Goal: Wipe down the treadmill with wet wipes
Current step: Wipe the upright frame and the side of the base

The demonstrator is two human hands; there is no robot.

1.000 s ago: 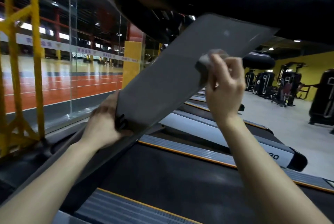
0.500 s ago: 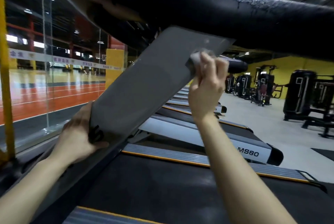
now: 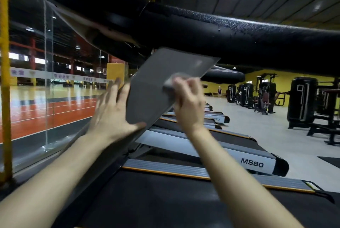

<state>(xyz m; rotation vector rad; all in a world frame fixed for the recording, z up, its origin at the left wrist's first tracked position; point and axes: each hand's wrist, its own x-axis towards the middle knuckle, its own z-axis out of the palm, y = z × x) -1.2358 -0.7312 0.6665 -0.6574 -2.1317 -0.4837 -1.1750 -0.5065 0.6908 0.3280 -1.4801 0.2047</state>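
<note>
A flat grey upright of the treadmill [image 3: 158, 84] slants from lower left up to the black padded handlebar [image 3: 230, 38]. My right hand [image 3: 187, 104] grips a bunched grey wet wipe [image 3: 170, 83] and presses it against the upright's right face. My left hand [image 3: 112, 112] lies against the upright's left edge with straight, spread fingers and the thumb across the lower face. The black running belt [image 3: 165, 200] lies below my forearms.
More treadmills, the nearest marked MS80 [image 3: 252, 162], line up to the right. A glass wall [image 3: 49, 84] and a yellow post [image 3: 4, 80] stand on the left. Black weight machines [image 3: 301, 99] stand at the far right, across a stretch of floor.
My left hand has let go of the upright's lower edge, slid up and opened flat. My right hand with the wipe has moved down the upright. The view has tilted up.
</note>
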